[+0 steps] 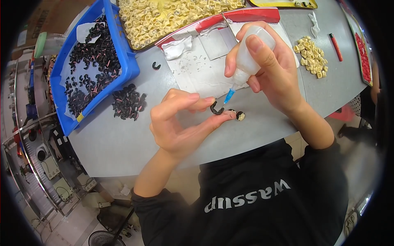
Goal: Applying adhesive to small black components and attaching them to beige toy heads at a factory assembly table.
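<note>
My left hand pinches a small black C-shaped piece between thumb and fingertips, a little above the grey table. In my right hand is a translucent white squeeze bottle, tilted downward. Its blue needle tip points at the black piece, close to its open side; whether they touch I cannot tell. Just past my left thumb lies a small cream-and-black piece, with another dark bit beside it. A heap of black and pink curved pieces sits left of my left hand.
A blue bin of black pieces stands at the left. A tray of cream pieces is at the back, before it a white sheet with crumpled tissue. Rightward lie loose cream pieces, a red marker and a red-filled tray.
</note>
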A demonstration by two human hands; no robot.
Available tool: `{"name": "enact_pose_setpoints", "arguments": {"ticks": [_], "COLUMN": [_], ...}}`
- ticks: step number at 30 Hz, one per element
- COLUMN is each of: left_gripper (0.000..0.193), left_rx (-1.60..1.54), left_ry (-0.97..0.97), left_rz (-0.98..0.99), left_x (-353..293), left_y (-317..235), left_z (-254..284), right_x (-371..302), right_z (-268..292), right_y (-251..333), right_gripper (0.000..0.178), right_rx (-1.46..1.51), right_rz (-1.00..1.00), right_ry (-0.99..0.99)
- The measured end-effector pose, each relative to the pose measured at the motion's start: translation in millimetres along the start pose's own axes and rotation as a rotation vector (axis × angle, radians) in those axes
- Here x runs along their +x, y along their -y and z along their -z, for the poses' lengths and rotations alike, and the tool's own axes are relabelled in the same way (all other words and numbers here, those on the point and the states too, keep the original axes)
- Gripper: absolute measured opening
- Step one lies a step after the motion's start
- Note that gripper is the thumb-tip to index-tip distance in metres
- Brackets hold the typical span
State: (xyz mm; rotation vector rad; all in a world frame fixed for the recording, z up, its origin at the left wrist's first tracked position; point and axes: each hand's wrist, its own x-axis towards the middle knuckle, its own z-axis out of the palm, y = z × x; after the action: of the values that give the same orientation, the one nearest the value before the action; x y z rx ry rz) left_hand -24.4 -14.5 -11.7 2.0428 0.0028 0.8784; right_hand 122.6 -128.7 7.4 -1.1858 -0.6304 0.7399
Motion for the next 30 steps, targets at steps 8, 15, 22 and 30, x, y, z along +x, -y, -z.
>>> {"name": "enact_pose_setpoints", "arguments": {"ticks": [8,15,22,30], "left_gripper": [0.065,0.067,0.063,0.060], "left_rx": [-0.052,0.027,0.090,0.052], "left_ry": [-0.067,-0.182,-0.323,-0.352], "left_rz": [-0.018,0.005,0.114,0.145], "left_x": [2,3,9,7], "left_y": [2,6,10,10], "left_z": [-1,2,9,11], "right_x": [2,11,5,-28], "right_z": [3,14,26,38], "right_y": [8,-2,25,-6], "right_gripper": [0.030,0.026,0.030,0.028], "right_rx": [0.002,0.243,-0.203,-0.792], "right_rz": [-0.037,0.182,0.321,0.389], "right_ry": [-0.068,-0.061,0.008,0.106]}}
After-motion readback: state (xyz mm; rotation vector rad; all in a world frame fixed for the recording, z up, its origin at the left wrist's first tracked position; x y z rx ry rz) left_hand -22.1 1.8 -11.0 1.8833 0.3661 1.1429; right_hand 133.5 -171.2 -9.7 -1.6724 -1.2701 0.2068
